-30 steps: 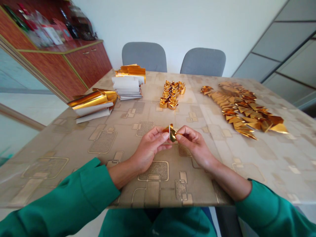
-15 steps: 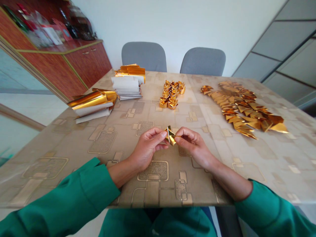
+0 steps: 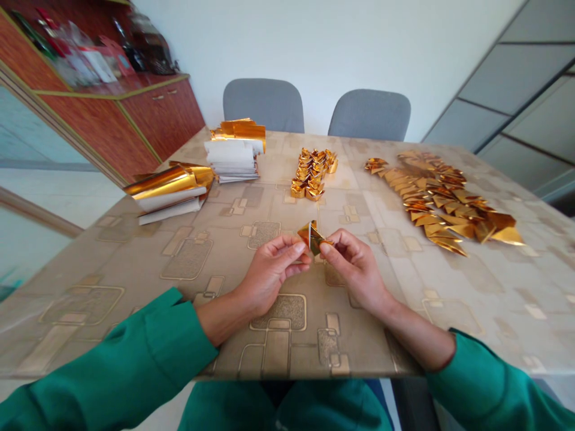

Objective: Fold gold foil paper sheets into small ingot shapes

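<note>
Between my two hands, a small folded piece of gold foil paper (image 3: 313,240) is held just above the table, with a thin white edge showing along one fold. My left hand (image 3: 279,263) pinches its left side between thumb and fingers. On the other side, the thumb and forefinger of my right hand (image 3: 353,260) grip the right end. Beyond them stand short rows of folded gold paper pieces (image 3: 312,172), nested into each other. Many pointed gold folded pieces (image 3: 438,197) lie overlapping at the right.
At the left are a curled stack of gold paper (image 3: 173,188) and a stack of white-backed sheets (image 3: 232,160). A patterned cloth (image 3: 179,323) covers the table (image 3: 471,281). Two grey chairs (image 3: 263,102) stand behind it, and a wooden cabinet (image 3: 157,114) is at the back left.
The foil piece has turned between my fingers, so its fold now points more upward and its dark shiny face shows. My right hand has shifted slightly; the stacks have stayed put.
</note>
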